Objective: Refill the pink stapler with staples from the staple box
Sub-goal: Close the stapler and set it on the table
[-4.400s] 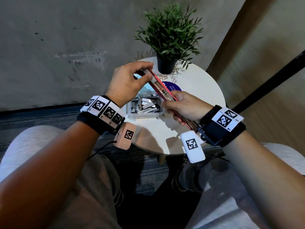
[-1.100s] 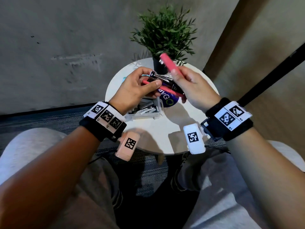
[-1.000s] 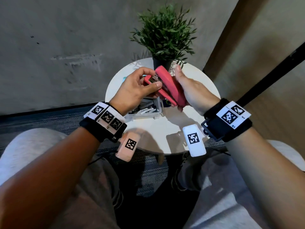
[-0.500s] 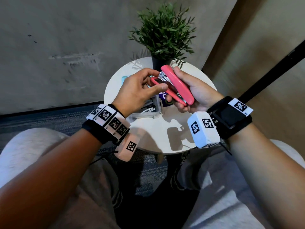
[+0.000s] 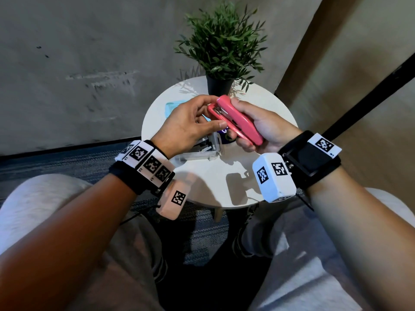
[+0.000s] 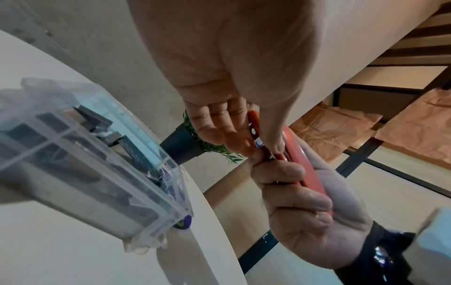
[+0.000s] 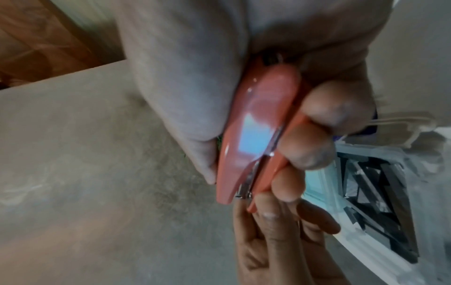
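The pink stapler point(image 5: 238, 122) is folded closed and held above the table, its silver magazine showing at the front end. My right hand point(image 5: 247, 131) wraps it, thumb along the top and fingers curled under the base point(image 6: 305, 169). My left hand point(image 5: 214, 113) pinches the stapler's front end between thumb and fingers point(image 7: 268, 221). In the right wrist view the pink stapler point(image 7: 249, 138) fills the middle. The clear plastic staple box point(image 5: 202, 151) stands on the table under my left hand, with dark staple strips inside point(image 6: 85, 154).
The small round white table point(image 5: 247, 187) carries a potted plant point(image 5: 219, 86) at the back, a light blue item point(image 5: 173, 107) at the left and a purple round item point(image 5: 224, 134) under the stapler. My knees sit below the table's near edge.
The stapler was spread open between both hands; my right hand swung the pink top down onto the base. It is now closed and both hands have shifted slightly lower.
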The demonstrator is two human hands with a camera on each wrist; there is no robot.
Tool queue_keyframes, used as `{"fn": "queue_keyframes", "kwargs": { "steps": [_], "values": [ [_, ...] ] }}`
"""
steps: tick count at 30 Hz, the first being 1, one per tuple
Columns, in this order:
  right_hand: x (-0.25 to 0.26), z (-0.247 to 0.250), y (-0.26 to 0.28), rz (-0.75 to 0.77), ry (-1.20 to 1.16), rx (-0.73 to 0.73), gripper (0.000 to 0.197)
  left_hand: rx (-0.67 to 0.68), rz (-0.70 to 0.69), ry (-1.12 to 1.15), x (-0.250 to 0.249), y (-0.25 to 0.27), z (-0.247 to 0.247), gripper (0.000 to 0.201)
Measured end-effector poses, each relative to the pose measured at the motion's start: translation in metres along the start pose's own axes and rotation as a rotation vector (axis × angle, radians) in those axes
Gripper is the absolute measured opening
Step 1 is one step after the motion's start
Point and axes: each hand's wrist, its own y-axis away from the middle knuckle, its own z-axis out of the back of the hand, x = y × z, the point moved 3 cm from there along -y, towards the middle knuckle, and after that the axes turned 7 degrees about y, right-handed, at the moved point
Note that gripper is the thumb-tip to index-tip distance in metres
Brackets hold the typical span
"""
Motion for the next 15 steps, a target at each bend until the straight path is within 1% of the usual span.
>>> {"fn": "queue_keyframes", "kwargs": {
  "steps": [5,7,9,11,13,15],
  "values": [
    [0.001,0.001,-0.002,0.055,0.014,-0.055,0.050,-0.011,-0.003,-0.011,-0.002,0.001,0.000,0.050],
    [0.004,0.000,0.001,0.078,0.059,-0.077,0.053,-0.011,0.003,-0.015,-0.001,0.000,0.002,0.050],
    [0.008,0.002,0.005,0.116,0.192,-0.102,0.053,-0.026,0.016,-0.029,0.002,-0.001,0.003,0.048],
    [0.010,0.006,0.009,0.174,0.415,-0.169,0.044,-0.061,0.030,-0.059,0.004,-0.002,0.004,0.042],
    [0.009,0.011,0.009,0.211,0.648,-0.249,0.040,-0.076,0.037,-0.085,0.007,-0.002,0.003,0.035],
    [0.005,0.014,0.008,0.206,0.760,-0.289,0.040,-0.065,0.038,-0.138,0.008,-0.002,0.001,0.037]
  ]
}}
